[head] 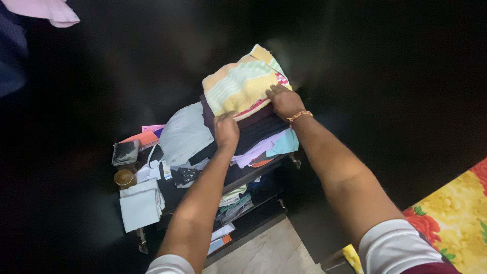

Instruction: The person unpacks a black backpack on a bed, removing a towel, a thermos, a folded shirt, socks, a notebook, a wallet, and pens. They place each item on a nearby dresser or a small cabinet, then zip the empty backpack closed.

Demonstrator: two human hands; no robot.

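A folded yellow, cream and pale green striped towel (242,83) lies on top of a stack of folded clothes (256,137) on a dark shelf unit. My left hand (226,131) grips the near edge of the stack just under the towel, fingers curled into the dark garments. At the towel's right edge, my right hand (285,101), with an orange thread band on the wrist, presses down with its fingers closed on the fabric.
A grey folded garment (183,133) lies left of the stack. Further left are an orange paper (143,138), a dark wallet-like item (125,152), a small round brass cup (124,178) and folded white cloth (140,205). Lower shelves hold more clothes. A floral bedsheet (456,213) is at right.
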